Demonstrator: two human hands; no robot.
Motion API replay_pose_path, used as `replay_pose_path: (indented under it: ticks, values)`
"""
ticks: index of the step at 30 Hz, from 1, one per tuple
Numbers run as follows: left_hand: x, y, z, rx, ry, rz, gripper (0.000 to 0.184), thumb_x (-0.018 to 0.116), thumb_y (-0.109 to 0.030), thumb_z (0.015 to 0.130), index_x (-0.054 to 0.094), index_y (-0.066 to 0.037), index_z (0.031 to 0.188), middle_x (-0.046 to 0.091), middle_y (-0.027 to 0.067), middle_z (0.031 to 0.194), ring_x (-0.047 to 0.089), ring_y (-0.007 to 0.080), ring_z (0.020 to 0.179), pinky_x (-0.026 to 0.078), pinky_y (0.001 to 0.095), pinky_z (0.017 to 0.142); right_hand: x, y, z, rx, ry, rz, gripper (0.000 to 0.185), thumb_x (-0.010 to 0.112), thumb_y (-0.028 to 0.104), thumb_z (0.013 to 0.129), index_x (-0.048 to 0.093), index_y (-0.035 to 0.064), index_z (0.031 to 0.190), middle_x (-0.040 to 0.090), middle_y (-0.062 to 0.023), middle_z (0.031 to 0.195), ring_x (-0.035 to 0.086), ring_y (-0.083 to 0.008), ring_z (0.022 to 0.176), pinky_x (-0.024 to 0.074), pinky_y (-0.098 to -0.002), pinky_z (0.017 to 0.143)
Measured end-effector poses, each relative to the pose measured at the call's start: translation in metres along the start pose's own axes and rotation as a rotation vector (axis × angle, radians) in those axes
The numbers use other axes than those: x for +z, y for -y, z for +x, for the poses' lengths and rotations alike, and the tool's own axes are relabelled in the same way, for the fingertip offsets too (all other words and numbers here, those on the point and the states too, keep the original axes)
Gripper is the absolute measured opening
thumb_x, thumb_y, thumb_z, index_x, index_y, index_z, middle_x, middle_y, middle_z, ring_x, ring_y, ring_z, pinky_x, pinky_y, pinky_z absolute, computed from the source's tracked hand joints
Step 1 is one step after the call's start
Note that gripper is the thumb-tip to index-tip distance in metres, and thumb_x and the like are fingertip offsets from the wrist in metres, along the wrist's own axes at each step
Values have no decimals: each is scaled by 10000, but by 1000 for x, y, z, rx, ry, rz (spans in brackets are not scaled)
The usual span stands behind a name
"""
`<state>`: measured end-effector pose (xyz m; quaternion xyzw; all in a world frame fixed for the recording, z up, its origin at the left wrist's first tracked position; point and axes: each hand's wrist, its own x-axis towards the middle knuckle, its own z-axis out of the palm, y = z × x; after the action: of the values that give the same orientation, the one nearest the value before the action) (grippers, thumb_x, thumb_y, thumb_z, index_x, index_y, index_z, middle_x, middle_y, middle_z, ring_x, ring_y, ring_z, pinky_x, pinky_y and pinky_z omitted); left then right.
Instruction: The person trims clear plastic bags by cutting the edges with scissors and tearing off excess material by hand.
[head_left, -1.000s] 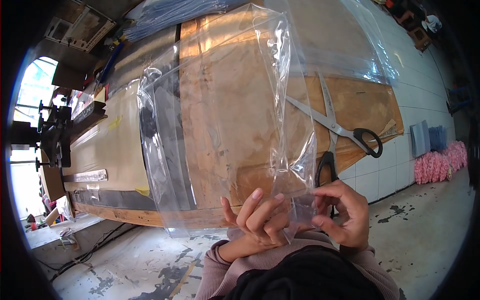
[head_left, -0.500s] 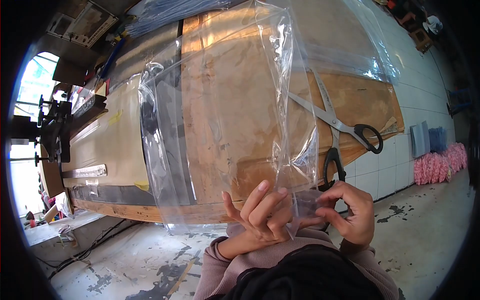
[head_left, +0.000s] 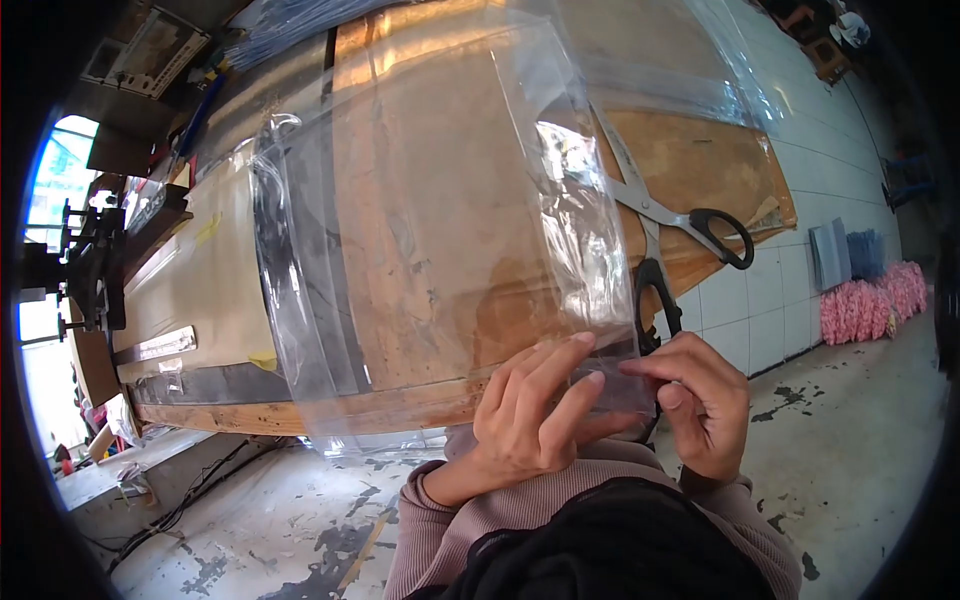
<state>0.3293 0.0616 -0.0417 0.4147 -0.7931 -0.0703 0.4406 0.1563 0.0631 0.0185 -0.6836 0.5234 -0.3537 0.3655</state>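
A large clear plastic bag lies across the wooden table, its sides creased and shiny. One end hangs over the edge nearest me. My left hand is closed on the bag's near right corner, fingers on top and thumb underneath. Facing it from the right, my right hand touches the edge of that corner with its fingertips; its thumb stands apart from them. Large scissors with black handles rest spread just beyond my hands, the blade tips partly under the plastic.
More clear plastic lies at the table's far right. A metal strip is on the left part of the tabletop, near a black clamp-like fixture. Pink bundles sit on the floor by the tiled wall.
My left hand's raised fingers have come down onto the plastic corner. My right thumb and fingers have parted, with the fingertips now at the corner's edge. The view has shifted slightly.
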Motion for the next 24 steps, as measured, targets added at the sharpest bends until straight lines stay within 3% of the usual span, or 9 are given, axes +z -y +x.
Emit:
replay_pose_path:
  ticks: [5, 8, 11, 17, 24]
  values:
    - [-3, -5, 5, -29, 73, 166, 627, 666, -558, 733, 486, -70, 1082, 593, 150, 1086, 601, 299, 969, 443, 474, 900, 3, -2, -6, 50, -69, 67, 162, 683, 27, 782, 658, -23, 934, 625, -109, 824, 597, -161, 678, 464, -246, 580]
    - [1, -7, 4, -98, 51, 190, 524, 567, -551, 820, 549, -110, 1103, 587, 126, 1140, 572, 286, 1070, 271, 570, 1032, 3, -5, -6, 38, -94, 61, 147, 688, 0, 765, 659, -14, 909, 625, -105, 805, 596, -156, 672, 462, -245, 577]
    - [-2, -12, 6, -132, 123, 244, 715, 629, -601, 737, 473, -57, 1174, 542, 183, 1186, 510, 380, 1165, 176, 577, 1077, 1, -6, -6, 31, -105, 61, 130, 693, -28, 746, 651, -7, 867, 615, -97, 783, 589, -151, 652, 460, -246, 574]
    - [-1, -22, 1, -214, 171, 264, 740, 622, -610, 741, 469, -63, 1215, 493, 183, 1263, 417, 423, 1251, 27, 625, 1075, -1, -7, -8, 29, -91, 72, 106, 698, -43, 738, 624, -10, 806, 583, -82, 744, 572, -132, 608, 453, -234, 539]
    - [2, -29, -2, -218, 255, 318, 762, 603, -628, 742, 481, -82, 1259, 454, 191, 1309, 360, 444, 1285, -21, 658, 1050, -4, -8, -11, 37, -76, 44, 99, 695, -22, 750, 598, -14, 765, 574, -76, 731, 573, -136, 606, 463, -244, 536]
